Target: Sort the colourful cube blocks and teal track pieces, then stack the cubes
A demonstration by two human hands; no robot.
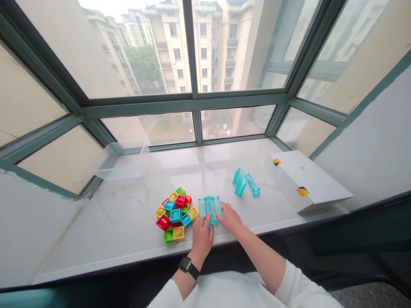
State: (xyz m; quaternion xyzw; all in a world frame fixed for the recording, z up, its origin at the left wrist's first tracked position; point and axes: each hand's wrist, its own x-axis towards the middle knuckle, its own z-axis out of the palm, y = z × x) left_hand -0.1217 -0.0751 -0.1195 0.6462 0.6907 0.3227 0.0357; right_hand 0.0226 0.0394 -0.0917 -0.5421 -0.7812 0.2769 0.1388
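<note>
A ribbed, see-through turquoise plastic piece (207,205) lies on the white ledge in front of me. My left hand (203,236), with a black watch on its wrist, has its fingers on the near edge of this piece. At the piece's right edge, my right hand (230,218) grips it with curled fingers. Just left of the piece is a pile of small square plastic blocks (175,215) in red, yellow, green and blue. Farther right stand a curved turquoise piece (239,182) and a narrower turquoise piece (253,185), leaning close together.
A clear plastic tub (123,173) stands at the back left, by the window. At the right lies a white box (308,177) with yellow-and-black tabs. The marble-patterned ledge (128,231) ends at a front edge close to my body. Green window frames (180,107) bound the back.
</note>
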